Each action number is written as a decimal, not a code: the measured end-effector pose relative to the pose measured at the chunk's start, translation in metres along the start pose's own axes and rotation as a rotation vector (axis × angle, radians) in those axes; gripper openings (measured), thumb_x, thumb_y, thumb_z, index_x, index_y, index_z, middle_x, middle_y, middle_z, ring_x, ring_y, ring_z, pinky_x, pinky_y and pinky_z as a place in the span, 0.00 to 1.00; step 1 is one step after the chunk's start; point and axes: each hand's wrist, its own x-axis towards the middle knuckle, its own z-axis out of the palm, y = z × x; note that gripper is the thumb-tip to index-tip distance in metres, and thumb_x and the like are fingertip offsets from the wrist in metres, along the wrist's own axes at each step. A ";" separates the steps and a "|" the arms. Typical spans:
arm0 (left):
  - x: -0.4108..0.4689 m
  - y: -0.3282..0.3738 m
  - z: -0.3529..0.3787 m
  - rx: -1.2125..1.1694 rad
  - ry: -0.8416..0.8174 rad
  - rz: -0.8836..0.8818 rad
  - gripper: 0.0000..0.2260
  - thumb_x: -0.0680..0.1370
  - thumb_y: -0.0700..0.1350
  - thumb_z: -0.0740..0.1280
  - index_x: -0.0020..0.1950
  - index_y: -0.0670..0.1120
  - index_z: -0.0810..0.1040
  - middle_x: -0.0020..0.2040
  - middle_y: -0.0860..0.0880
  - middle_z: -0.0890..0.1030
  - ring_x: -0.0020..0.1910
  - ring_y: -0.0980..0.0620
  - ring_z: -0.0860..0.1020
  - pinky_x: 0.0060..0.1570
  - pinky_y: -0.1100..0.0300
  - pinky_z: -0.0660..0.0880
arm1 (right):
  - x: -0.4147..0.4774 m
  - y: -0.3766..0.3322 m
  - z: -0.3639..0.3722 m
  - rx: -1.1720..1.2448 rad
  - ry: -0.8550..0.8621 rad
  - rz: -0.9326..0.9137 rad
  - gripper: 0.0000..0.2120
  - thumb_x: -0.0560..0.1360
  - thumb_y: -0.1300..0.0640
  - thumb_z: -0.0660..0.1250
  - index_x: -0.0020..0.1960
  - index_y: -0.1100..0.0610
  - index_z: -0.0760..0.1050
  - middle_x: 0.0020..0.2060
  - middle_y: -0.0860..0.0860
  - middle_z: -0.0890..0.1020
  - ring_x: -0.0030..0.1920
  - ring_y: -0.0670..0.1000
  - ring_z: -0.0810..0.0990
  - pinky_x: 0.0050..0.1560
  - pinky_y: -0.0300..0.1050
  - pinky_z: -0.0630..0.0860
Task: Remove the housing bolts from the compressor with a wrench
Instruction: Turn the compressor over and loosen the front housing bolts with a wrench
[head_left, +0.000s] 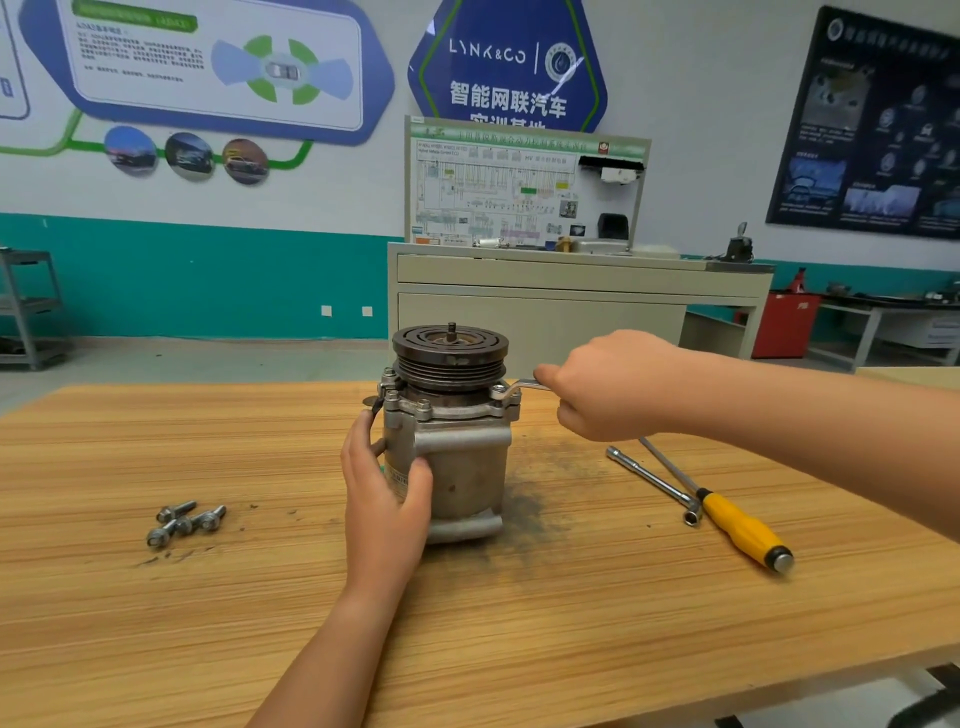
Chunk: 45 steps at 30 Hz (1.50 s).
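A grey metal compressor (465, 462) stands upright in the middle of the wooden table (156, 623), its dark grooved pulley (450, 353) on top. My left hand (382, 488) grips the housing's left front side. My right hand (608, 387) holds the shank of a silver ring wrench (519, 387), whose ring end sits over a bolt on the right side of the top flange. Another flange bolt (424, 404) shows at the front. Several removed bolts (184, 519) lie loose on the table to the left.
A socket extension bar (652, 480) and a yellow-handled screwdriver (737, 522) lie on the table at the right. Dark grime stains the wood right of the compressor. A beige training bench (571, 301) with a wiring board stands behind the table.
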 end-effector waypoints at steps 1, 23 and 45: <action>0.000 0.001 0.000 -0.004 0.001 0.001 0.28 0.77 0.41 0.63 0.75 0.51 0.56 0.70 0.57 0.61 0.67 0.57 0.65 0.66 0.47 0.67 | 0.000 0.001 0.002 -0.007 0.005 -0.002 0.16 0.79 0.55 0.51 0.64 0.57 0.68 0.28 0.49 0.65 0.27 0.47 0.64 0.24 0.40 0.57; 0.005 -0.002 0.003 0.047 0.019 0.029 0.28 0.77 0.43 0.62 0.75 0.50 0.55 0.72 0.52 0.60 0.70 0.53 0.63 0.67 0.46 0.66 | 0.037 0.003 0.047 0.786 0.733 0.460 0.13 0.80 0.58 0.55 0.62 0.62 0.68 0.36 0.56 0.76 0.35 0.57 0.74 0.34 0.46 0.67; 0.002 -0.001 0.001 0.057 0.008 0.032 0.27 0.78 0.42 0.62 0.75 0.50 0.55 0.72 0.51 0.59 0.64 0.59 0.65 0.62 0.55 0.69 | -0.008 -0.023 0.011 0.413 0.096 0.309 0.14 0.74 0.62 0.56 0.56 0.56 0.74 0.40 0.53 0.76 0.42 0.55 0.75 0.36 0.46 0.72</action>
